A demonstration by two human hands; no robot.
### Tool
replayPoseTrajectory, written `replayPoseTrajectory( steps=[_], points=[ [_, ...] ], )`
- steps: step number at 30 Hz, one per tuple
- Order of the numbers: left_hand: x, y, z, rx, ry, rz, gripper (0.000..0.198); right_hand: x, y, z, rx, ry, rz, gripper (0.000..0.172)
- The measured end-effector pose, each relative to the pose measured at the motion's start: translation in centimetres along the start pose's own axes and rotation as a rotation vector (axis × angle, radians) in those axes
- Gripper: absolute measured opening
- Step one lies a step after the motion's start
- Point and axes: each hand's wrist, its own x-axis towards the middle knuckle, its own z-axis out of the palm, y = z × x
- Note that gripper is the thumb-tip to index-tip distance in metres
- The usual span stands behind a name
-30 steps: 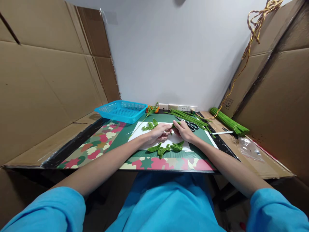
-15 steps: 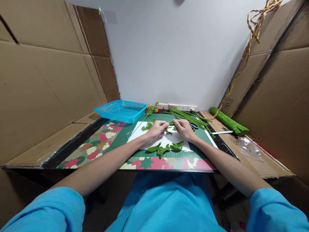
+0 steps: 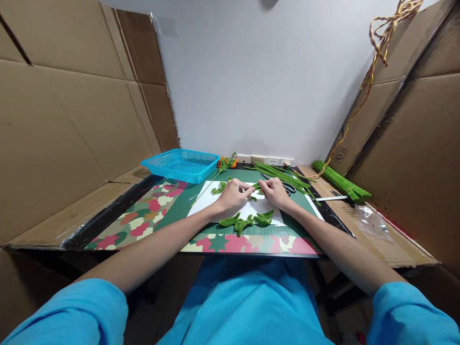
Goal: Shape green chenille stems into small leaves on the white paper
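Note:
Between my two hands, above the white paper [image 3: 201, 201], is a short green pipe cleaner piece [image 3: 256, 186]. My left hand [image 3: 233, 194] pinches its left end between thumb and fingers. The fingers of my right hand [image 3: 275, 190] close on its right end. Several bent green pipe cleaner pieces [image 3: 245, 223] lie in front of the hands along the paper's near edge. More curled green pieces [image 3: 216, 190] rest behind and left of my left hand, which partly hides them. Black-handled scissors [image 3: 289, 188] lie just beyond my right hand.
Long green pipe cleaners [image 3: 283, 175] are spread at the back right, and a tied bundle [image 3: 341, 182] lies farther right. A blue basket [image 3: 181, 165] stands back left beside orange flowers [image 3: 230, 163]. A plastic bag [image 3: 373, 223] lies right. Cardboard walls [image 3: 79, 110] flank the table.
My left hand has turned slightly, its thumb now reaching out toward the right hand. The right hand has shifted a little right. The loose pieces on the table lie as before.

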Motion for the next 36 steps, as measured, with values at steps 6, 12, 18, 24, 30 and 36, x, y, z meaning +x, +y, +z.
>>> replayPoseTrajectory(
  steps=[6,12,18,24,30,36],
  points=[
    [-0.5,0.3,0.2,0.146,0.086,0.097,0.044,-0.1,0.1,0.2,0.131,-0.074,0.123,0.060],
    [-0.8,0.3,0.3,0.199,0.125,0.134,0.046,0.0,0.9,0.4,0.307,-0.134,0.193,0.057],
    [-0.6,-0.1,0.3,0.159,0.097,0.127,0.044,-0.1,0.9,0.6,0.464,-0.184,0.268,0.056],
    [0.1,-0.5,0.2,0.123,0.082,0.052,0.041,-0.1,0.5,0.8,0.542,-0.163,0.249,0.060],
    [0.2,-0.5,0.3,-0.068,0.031,-0.023,0.042,-0.1,0.3,0.7,0.493,-0.111,0.189,0.058],
    [0.4,-0.7,0.6,-0.249,-0.035,-0.112,0.042,-0.4,-0.1,0.5,0.258,-0.128,0.053,0.050]
  ],
)
